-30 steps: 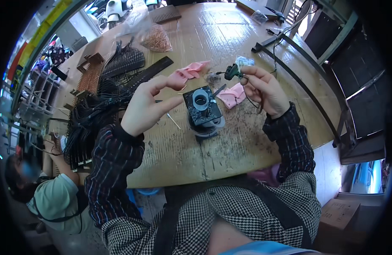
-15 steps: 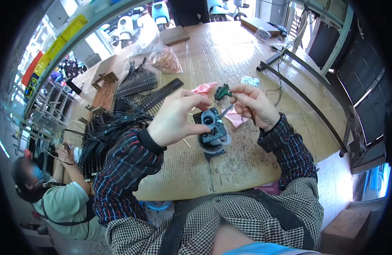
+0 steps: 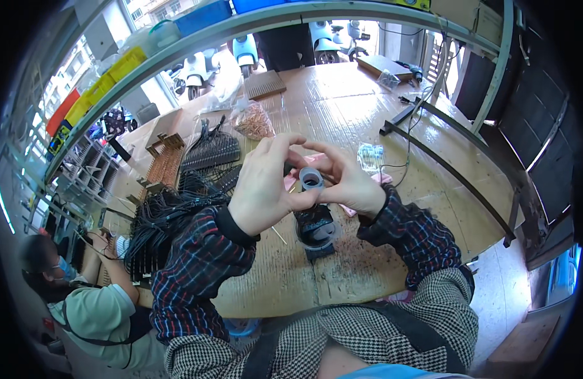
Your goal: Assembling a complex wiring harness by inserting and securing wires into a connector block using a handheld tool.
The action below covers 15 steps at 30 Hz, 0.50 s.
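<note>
Head view: both bare hands meet around a small translucent cup, set back from the middle of the worktop's near edge. The left hand curves in from the cup's left, the right hand from its right. In each grip, thumb and forefinger stand apart; the thumb tips come together at the cup's near side, while the forefingers arch beyond it. Whether either grip pinches anything cannot be told, since some fingertips are hidden. Below the cup is a glossy black block, with a round clear dish around its foot on the worktop. A thin stick lies to the left of the dish, and a pink cloth shows partly under the right hand. Toward the worktop's left edge lies a heap of black cables; farther back, a clear bag of copper-coloured pieces. A dark curved bar runs along the right edge. At the left edge sits a co-worker.
</note>
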Each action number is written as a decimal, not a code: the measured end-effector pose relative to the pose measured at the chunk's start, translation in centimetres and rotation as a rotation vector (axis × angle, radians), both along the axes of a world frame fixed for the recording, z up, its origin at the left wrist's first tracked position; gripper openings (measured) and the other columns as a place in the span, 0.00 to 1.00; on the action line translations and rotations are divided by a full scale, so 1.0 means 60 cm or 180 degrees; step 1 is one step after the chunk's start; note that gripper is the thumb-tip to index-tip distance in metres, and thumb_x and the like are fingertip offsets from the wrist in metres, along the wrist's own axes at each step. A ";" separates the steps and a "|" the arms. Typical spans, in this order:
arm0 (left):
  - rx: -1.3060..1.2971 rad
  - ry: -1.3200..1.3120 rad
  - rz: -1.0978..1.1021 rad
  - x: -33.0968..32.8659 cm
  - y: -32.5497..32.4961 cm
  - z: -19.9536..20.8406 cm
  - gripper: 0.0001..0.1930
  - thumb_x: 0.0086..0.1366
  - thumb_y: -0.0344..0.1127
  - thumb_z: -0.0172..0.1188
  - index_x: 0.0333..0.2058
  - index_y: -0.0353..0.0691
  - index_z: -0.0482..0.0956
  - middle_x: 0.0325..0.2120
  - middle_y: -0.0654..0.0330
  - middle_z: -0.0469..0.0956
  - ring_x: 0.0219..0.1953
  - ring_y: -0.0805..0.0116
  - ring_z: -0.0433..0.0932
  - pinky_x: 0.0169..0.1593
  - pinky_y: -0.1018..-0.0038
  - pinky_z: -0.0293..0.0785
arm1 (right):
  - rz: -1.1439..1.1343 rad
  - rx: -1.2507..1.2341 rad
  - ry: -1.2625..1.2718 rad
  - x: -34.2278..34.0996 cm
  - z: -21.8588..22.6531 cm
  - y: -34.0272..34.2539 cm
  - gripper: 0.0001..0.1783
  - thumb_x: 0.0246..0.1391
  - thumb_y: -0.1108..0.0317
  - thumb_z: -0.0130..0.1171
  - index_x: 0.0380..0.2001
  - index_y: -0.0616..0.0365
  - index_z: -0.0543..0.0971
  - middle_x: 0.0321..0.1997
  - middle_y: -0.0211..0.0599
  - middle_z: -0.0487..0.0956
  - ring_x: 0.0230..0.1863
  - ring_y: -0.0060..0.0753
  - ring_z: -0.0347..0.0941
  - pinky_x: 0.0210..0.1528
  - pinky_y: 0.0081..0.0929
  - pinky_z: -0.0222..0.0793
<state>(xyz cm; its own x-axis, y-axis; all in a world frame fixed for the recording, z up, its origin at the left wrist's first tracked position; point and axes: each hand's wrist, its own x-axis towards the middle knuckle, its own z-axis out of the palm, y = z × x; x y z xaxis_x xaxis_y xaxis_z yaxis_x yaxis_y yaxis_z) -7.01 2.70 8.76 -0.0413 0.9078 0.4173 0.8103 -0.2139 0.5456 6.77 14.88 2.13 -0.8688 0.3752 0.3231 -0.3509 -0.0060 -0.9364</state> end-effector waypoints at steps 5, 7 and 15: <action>0.0928 -0.0766 0.0074 -0.014 -0.010 -0.075 0.34 0.42 0.30 0.70 0.49 0.36 0.63 0.42 0.56 0.70 0.48 0.68 0.69 0.53 0.72 0.63 | -0.0077 -0.0063 -0.0165 -0.005 0.026 -0.012 0.45 0.40 0.80 0.63 0.61 0.59 0.53 0.46 0.40 0.76 0.48 0.27 0.71 0.53 0.22 0.64; 0.0796 -0.1664 -0.0033 -0.011 -0.013 -0.115 0.34 0.45 0.31 0.70 0.50 0.34 0.61 0.45 0.55 0.68 0.49 0.67 0.69 0.53 0.71 0.64 | -0.0044 -0.0023 -0.0152 0.005 0.033 -0.011 0.44 0.40 0.80 0.64 0.61 0.59 0.53 0.45 0.41 0.77 0.49 0.27 0.71 0.53 0.23 0.64; -0.0267 -0.2552 -0.0698 -0.008 -0.006 -0.133 0.25 0.51 0.23 0.63 0.48 0.35 0.67 0.43 0.61 0.72 0.45 0.73 0.71 0.52 0.75 0.65 | 0.0124 0.0123 -0.0276 0.009 0.047 -0.009 0.43 0.41 0.80 0.63 0.61 0.59 0.53 0.47 0.41 0.76 0.50 0.27 0.71 0.51 0.22 0.66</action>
<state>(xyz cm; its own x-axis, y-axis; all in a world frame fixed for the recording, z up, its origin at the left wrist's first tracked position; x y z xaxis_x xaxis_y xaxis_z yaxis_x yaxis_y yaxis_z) -7.47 2.35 0.81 -0.1157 0.9566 0.2673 0.1142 -0.2545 0.9603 7.29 14.31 4.95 -0.9078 0.3293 0.2597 -0.2687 0.0188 -0.9630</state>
